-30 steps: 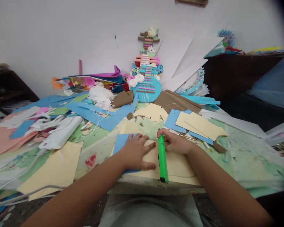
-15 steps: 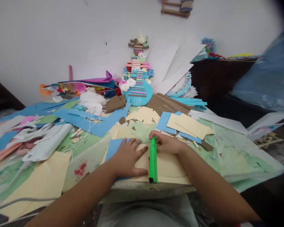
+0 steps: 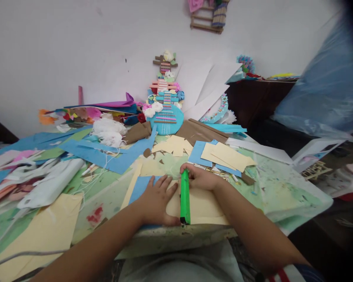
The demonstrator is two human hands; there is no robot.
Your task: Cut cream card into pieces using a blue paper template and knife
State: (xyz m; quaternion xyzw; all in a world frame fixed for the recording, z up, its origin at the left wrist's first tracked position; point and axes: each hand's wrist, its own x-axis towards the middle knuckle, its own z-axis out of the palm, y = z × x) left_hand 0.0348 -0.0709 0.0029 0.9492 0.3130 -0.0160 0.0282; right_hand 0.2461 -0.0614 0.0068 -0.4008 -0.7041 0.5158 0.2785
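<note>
My left hand (image 3: pixel 157 201) lies flat with fingers spread, pressing on cream paper (image 3: pixel 208 209) and a blue sheet (image 3: pixel 141 187) at the table's front edge. Just right of its thumb is a long green utility knife (image 3: pixel 185 199) with a black near end. My right hand (image 3: pixel 200 178) grips the far part of this knife, its fingers curled around it. No blade shows; the far tip is hidden by the fingers. The knife points away from me, over the cream paper.
Blue and cream paper pieces (image 3: pixel 228 154) lie beyond my right hand. A blue paper guitar (image 3: pixel 166 120) stands against the wall. White string (image 3: pixel 108 131), a white glue gun (image 3: pixel 51 186) and a large cream sheet (image 3: pixel 47 227) are on the left.
The view has shifted a little, so the whole scene sits slightly further left. Both hands and the green knife keep nearly the same place on the paper.
</note>
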